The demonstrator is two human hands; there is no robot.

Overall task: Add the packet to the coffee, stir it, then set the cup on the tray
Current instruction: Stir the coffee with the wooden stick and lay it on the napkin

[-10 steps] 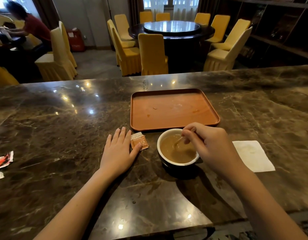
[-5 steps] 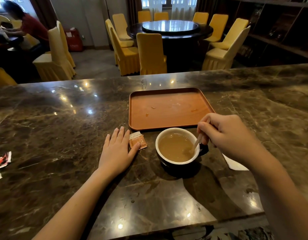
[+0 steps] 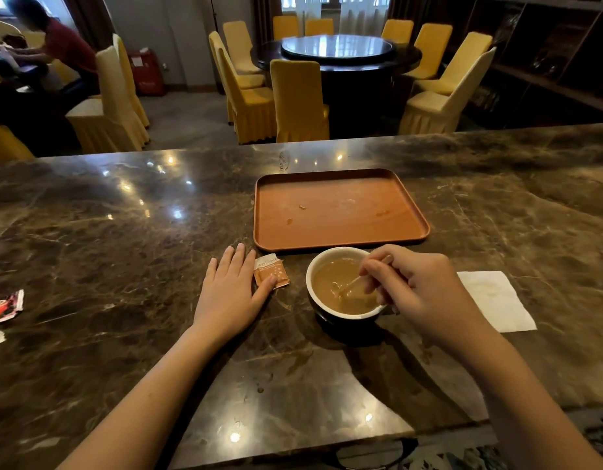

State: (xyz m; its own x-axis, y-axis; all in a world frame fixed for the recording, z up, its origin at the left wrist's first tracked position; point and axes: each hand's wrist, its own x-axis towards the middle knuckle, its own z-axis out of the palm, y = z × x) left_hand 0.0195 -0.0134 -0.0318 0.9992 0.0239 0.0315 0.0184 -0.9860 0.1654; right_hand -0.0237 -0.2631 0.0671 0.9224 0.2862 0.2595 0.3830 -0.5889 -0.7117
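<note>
White napkin (image 3: 496,300) lay flat on marble counter (image 3: 123,249). Red torn wrapper (image 3: 3,307) at left edge. Yellow chairs (image 3: 298,100) stood around round table (image 3: 337,50).

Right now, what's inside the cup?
The cup holds light brown coffee and a stir stick, held by the right hand. The bottom of the cup is hidden by the coffee.

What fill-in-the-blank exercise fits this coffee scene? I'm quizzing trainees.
1. The right hand holds a stirrer in the ____.
2. The cup stands on the counter, not yet on the ____.
3. The left hand lies flat, its thumb on the ____.
4. Right of the cup lies a white ____.

Missing words: coffee; tray; packet; napkin
</note>
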